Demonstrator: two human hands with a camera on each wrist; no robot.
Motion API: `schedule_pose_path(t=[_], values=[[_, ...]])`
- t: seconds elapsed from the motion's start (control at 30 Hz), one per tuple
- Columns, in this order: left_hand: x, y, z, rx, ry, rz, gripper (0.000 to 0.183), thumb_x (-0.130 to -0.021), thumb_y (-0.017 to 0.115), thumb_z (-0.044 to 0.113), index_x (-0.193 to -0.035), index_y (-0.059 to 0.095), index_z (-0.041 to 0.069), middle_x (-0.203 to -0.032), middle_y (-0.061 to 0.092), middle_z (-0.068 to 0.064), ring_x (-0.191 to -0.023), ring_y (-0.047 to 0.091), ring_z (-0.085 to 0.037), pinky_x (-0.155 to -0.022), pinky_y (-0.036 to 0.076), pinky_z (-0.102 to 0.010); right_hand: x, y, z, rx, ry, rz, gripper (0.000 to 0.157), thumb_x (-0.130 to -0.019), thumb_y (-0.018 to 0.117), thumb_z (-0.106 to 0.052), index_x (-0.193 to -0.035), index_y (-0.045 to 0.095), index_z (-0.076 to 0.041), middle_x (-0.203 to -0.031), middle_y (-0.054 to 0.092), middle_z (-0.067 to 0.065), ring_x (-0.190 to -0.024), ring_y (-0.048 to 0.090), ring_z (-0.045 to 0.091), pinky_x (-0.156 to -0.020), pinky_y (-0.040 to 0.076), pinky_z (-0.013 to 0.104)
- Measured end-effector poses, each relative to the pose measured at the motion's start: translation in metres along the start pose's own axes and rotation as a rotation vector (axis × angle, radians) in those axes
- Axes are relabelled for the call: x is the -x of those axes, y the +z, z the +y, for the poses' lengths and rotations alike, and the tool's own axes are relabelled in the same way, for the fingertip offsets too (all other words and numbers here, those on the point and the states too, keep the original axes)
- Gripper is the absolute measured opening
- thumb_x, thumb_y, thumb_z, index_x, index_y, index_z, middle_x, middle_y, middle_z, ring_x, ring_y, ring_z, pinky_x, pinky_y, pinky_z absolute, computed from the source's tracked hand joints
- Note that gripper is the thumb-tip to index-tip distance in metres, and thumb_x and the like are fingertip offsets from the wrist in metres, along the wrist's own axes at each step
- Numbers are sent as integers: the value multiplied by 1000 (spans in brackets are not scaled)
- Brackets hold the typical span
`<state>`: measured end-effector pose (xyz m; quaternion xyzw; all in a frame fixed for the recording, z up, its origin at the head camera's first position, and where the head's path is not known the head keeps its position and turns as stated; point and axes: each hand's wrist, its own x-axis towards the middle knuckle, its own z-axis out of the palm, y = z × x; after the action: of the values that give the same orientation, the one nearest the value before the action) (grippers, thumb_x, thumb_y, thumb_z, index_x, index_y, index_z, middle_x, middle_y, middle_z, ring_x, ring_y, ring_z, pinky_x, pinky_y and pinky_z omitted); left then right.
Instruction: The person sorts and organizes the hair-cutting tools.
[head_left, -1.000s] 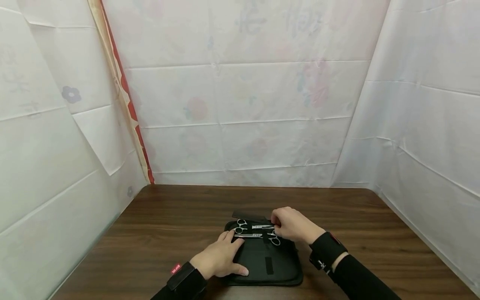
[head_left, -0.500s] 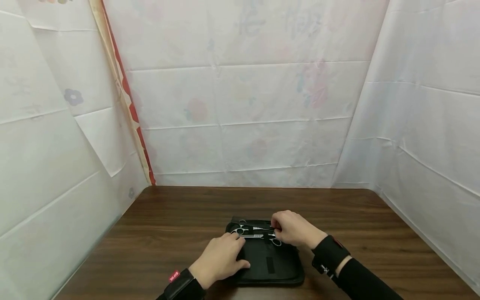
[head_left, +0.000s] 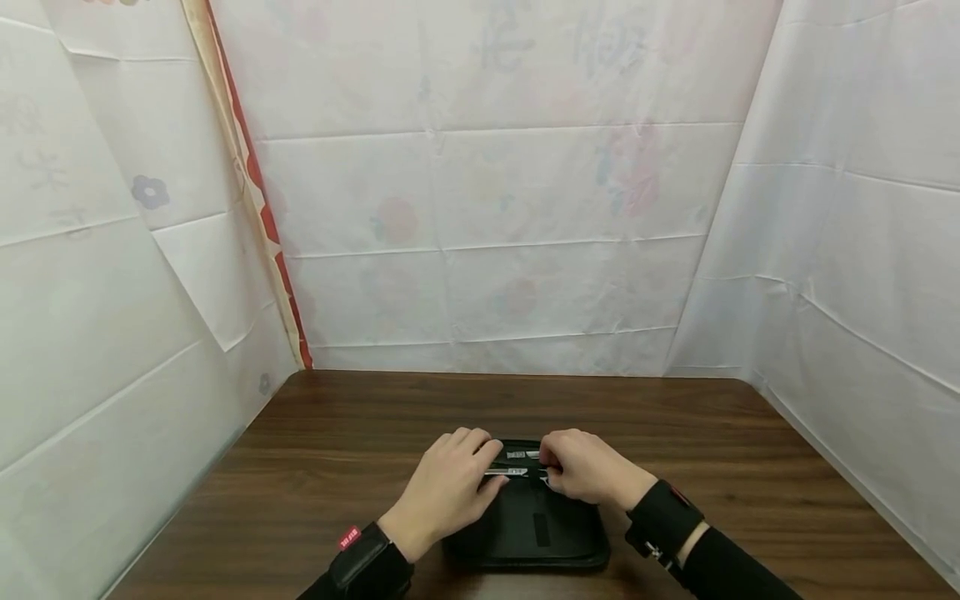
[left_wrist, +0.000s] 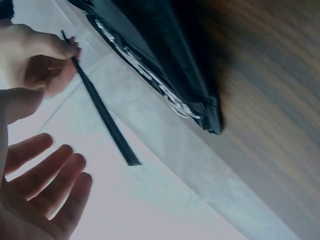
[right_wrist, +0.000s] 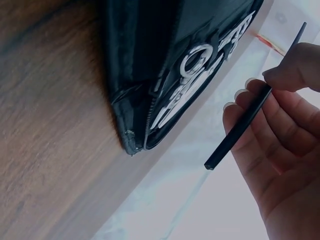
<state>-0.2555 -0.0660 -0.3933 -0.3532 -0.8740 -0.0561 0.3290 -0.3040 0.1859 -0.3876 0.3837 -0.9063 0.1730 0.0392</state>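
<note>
The relation that mattered most was between the slim black comb [right_wrist: 241, 125] and the two hands above the case. The right hand [head_left: 592, 467] was the nearer, since it pinched the comb between thumb and fingers. From that pinch the comb's long axis slanted across to the left hand's [head_left: 444, 483] side, its toothed end free in the air in front of the left hand's fingers. Those fingers were extended and apart, gripping nothing. In the left wrist view a gap showed between them and the comb, though whether the thumb touched it could not be told. (The head view gave no clear sight of the comb.) The black case [head_left: 528, 533] lay flat on the surface [head_left: 352, 433], with silver scissors [right_wrist: 185, 97] on its upper face.

Compared with the earlier head frames, the left hand had gone from the case's left side farther forward and inward, and now covered the scissor handles there. The right hand had barely shifted. The dark strip of the comb, which had crossed above the scissors half a second before, could no longer be picked out from the head.
</note>
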Motion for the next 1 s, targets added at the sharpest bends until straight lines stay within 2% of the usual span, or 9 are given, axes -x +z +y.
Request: schedule_pose_path(t=[0.07,0.17,0.4,0.53,0.8,1.0], values=[[-2,2,-3,6,1,6,36,-89,80,38,-112,70,12,-107,65,0,-99,63,-18,-84,54,-36,1,0,-2,3,-14,4,11,-90,67,0,-92,65,-10,-76,50,-8,-63,45,3,-58,41,25],[-3,3,-6,15,-1,-22,41,-90,78,44,-115,70,12,-110,65,-1,-103,63,-19,-88,53,-37,2,-1,-6,11,-29,10,14,-89,66,1,-90,64,-12,-77,49,-9,-63,45,4,-59,40,24],[-7,7,-8,71,-33,-198,53,-95,69,51,-130,65,11,-122,63,-3,-112,60,-21,-95,51,-40,6,0,-14,23,-36,-3,14,-89,66,-1,-89,63,-14,-77,48,-10,-64,44,3,-59,41,23],[-8,9,-7,78,-42,-270,53,-97,64,52,-131,65,11,-120,63,-4,-108,61,-21,-92,52,-38,7,0,-18,27,-70,3,15,-90,66,0,-88,62,-15,-77,48,-11,-65,43,3,-60,41,22],[-9,9,-6,100,-59,-331,54,-100,55,57,-128,66,11,-113,65,-4,-99,65,-20,-80,56,-35,11,-1,-22,66,-139,21,25,-89,66,3,-85,55,-19,-79,45,-11,-67,39,3,-62,36,22],[-5,11,-7,113,-63,-374,56,-100,51,59,-128,67,14,-108,67,-4,-92,68,-18,-72,57,-35,11,-2,-26,102,-151,35,21,-88,67,2,-87,58,-18,-80,46,-11,-68,40,3,-61,37,21]])
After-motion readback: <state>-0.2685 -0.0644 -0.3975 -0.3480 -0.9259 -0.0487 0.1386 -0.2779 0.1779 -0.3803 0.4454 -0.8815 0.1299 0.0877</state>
